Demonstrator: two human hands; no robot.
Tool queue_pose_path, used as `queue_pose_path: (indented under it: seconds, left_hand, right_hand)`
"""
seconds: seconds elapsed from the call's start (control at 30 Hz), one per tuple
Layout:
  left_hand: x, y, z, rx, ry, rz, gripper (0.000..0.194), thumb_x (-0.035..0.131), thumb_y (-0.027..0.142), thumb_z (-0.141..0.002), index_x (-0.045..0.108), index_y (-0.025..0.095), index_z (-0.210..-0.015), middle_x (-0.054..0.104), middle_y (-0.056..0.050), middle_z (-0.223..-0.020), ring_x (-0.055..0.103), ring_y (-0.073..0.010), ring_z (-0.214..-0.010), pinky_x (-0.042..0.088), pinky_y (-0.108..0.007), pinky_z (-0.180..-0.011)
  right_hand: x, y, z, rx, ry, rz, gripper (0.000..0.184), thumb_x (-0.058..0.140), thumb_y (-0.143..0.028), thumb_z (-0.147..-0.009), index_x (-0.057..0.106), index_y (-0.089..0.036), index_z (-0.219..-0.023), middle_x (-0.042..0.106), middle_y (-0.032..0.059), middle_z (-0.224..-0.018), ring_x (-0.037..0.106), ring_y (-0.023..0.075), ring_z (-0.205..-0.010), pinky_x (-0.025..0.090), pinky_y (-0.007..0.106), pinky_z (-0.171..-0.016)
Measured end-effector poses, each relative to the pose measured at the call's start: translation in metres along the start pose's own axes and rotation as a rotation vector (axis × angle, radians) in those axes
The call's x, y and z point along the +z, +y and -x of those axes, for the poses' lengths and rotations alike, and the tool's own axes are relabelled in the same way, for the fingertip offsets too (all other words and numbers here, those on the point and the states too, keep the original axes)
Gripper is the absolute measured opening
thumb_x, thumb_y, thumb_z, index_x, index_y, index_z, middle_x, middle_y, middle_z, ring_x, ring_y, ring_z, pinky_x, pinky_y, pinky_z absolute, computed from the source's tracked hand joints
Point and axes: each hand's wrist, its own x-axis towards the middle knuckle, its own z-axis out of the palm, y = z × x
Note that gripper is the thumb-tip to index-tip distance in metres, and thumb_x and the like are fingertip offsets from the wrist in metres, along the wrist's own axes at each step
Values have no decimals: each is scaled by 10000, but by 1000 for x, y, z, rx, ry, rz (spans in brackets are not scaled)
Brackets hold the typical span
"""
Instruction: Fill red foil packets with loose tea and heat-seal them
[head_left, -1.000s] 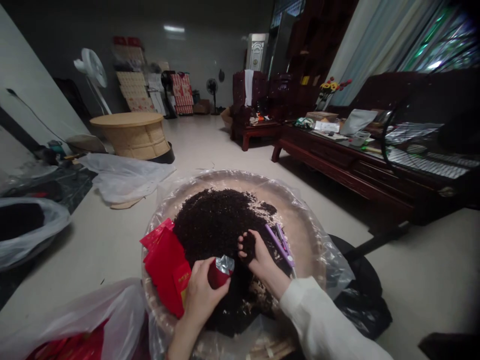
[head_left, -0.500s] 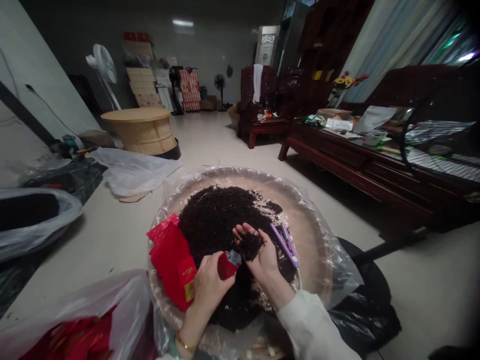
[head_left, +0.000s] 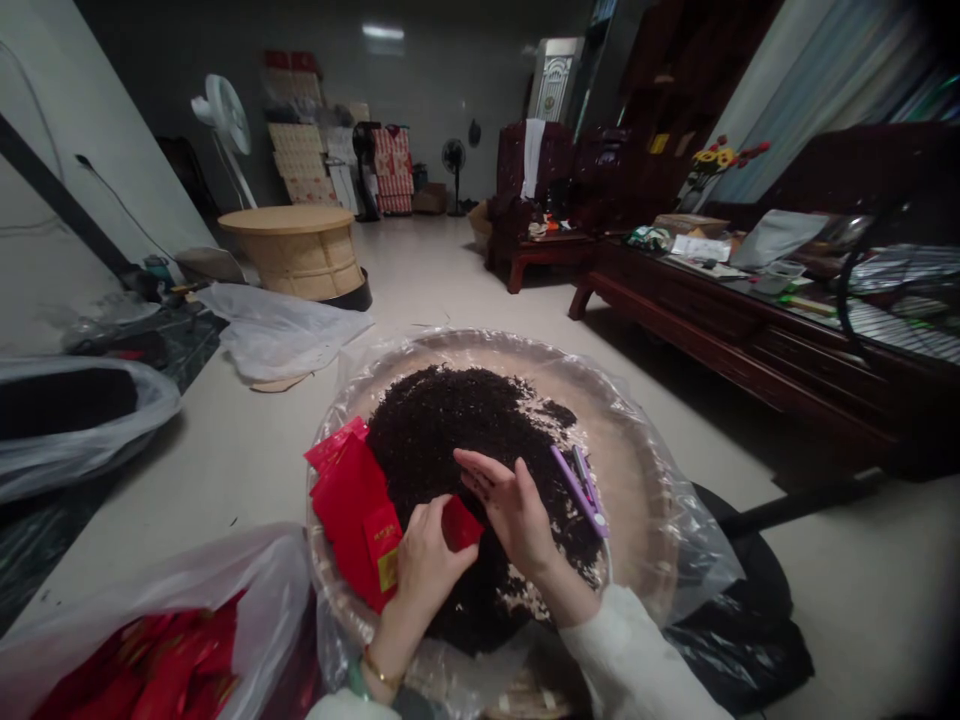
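My left hand [head_left: 429,562] grips a small red foil packet [head_left: 460,522] over the round tray, its fingers wrapped round the sides. Beside the packet's mouth, my right hand [head_left: 519,515] is turned on edge with fingers stretched and thumb raised; a few dark bits cling to its fingers. Under both hands spreads a heap of dark, loose tea-like leaves [head_left: 442,420]. Flat red packets [head_left: 349,515] with gold print lie stacked at the tray's left side. To the right of my right hand, a purple clamp-like sealer [head_left: 581,492] with a white cord rests on the leaves.
Clear plastic lines the round woven tray [head_left: 637,470]. A plastic bag of red packets [head_left: 161,650] stands at lower left, and a bag of dark material [head_left: 67,405] above it. A dark wooden table [head_left: 720,340] runs along the right; a wicker drum table [head_left: 292,255] stands at back left.
My right hand has tipped from palm-up to on edge, and the clump of leaves it held has left the palm. The packet stays in my left hand. The view has shifted slightly.
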Motion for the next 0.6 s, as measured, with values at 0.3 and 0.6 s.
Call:
queue_pose_path:
  seconds: [0.3, 0.6]
  left_hand:
    - [-18, -27, -9, -90, 96, 207, 573, 664, 470, -682, 508, 162, -1140, 622, -79, -978, 614, -230, -911, 496, -375, -815]
    - [-22, -42, -5, -139, 108, 232, 631, 678, 513, -654, 512, 144, -1137, 615, -121, -1071, 590, -255, -1025, 464, -397, -887]
  right_hand:
    - [-76, -19, 11, 30, -42, 1245, 429, 631, -366, -766, 633, -180, -1153, 543, 115, -1074, 555, 226, -903, 452, 390, -847]
    - [-93, 40, 55, 255, -176, 1640, 963, 560, -42, -712, 72, -217, -1524, 326, 178, -1298, 589, 223, -884, 494, 393, -810]
